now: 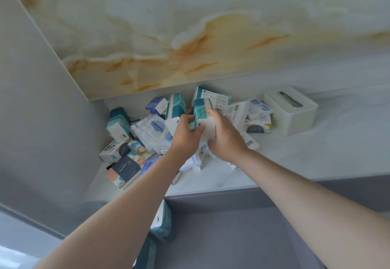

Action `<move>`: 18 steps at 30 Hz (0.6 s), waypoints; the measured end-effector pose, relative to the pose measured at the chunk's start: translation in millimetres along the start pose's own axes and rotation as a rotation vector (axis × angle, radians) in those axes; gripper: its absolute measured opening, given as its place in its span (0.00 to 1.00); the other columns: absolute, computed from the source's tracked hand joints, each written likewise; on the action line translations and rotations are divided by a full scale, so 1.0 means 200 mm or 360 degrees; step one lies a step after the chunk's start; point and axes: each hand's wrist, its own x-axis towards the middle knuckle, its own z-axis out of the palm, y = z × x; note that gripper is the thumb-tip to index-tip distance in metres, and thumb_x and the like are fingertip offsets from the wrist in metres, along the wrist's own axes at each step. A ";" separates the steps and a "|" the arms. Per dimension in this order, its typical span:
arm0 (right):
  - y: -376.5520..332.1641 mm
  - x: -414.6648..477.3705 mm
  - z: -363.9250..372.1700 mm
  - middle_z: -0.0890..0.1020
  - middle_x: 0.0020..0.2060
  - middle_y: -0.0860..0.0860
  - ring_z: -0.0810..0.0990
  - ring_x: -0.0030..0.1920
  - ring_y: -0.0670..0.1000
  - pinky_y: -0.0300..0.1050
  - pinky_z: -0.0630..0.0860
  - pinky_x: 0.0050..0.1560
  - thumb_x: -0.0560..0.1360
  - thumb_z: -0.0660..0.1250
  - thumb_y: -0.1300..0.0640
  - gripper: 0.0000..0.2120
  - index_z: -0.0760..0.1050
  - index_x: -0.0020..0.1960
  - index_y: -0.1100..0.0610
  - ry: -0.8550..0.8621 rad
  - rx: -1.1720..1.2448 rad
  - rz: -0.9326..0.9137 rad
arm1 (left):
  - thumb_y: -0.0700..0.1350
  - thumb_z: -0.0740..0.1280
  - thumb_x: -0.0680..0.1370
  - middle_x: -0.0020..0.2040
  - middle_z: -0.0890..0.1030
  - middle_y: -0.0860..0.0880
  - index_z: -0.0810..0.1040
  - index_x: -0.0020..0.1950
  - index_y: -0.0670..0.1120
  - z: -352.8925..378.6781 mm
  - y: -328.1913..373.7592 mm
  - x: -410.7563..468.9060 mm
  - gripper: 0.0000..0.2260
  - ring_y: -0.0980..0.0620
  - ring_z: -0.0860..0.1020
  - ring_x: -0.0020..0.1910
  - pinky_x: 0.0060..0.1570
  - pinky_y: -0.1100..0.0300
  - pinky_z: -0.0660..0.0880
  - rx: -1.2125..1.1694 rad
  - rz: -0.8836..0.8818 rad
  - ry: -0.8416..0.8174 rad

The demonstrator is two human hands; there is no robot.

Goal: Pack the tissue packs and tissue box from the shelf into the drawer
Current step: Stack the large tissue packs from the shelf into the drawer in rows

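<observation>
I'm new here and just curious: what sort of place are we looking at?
Likely a home storage nook: a pile of tissue packs and a white tissue box lie on a built-in white shelf by a marble-patterned panel, with a grey drawer below.

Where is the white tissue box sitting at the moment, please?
In the head view, the white tissue box stands on the shelf, just right of the pile of tissue packs.

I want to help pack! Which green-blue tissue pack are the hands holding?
The teal-and-white tissue pack at the pile's middle, gripped between the left hand and right hand; the other teal packs lie untouched.
</observation>
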 end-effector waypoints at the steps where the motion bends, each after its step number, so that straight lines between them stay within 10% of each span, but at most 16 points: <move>1: -0.03 -0.03 0.00 0.70 0.68 0.57 0.72 0.66 0.57 0.57 0.75 0.61 0.71 0.69 0.63 0.41 0.53 0.77 0.45 -0.0017 -0.0021 -0.0047 | 0.47 0.66 0.80 0.60 0.75 0.52 0.69 0.64 0.49 -0.04 0.00 -0.04 0.14 0.52 0.79 0.51 0.54 0.51 0.78 -0.0048 -0.0001 0.0003; 8: -0.30 -0.23 0.03 0.63 0.69 0.55 0.75 0.60 0.58 0.50 0.76 0.47 0.65 0.77 0.57 0.42 0.59 0.72 0.58 -0.0117 -0.0092 -0.0385 | 0.51 0.65 0.81 0.51 0.77 0.55 0.70 0.66 0.56 -0.34 -0.05 -0.35 0.14 0.53 0.78 0.46 0.43 0.55 0.78 -0.0031 0.0009 -0.0016; 18: -0.57 -0.55 0.26 0.75 0.55 0.42 0.75 0.53 0.46 0.39 0.71 0.46 0.62 0.79 0.43 0.42 0.59 0.69 0.44 -0.1050 -0.0093 0.0064 | 0.55 0.63 0.80 0.49 0.82 0.52 0.77 0.57 0.57 -0.71 -0.56 -0.84 0.08 0.55 0.81 0.45 0.51 0.52 0.78 0.0142 -0.0299 -0.0367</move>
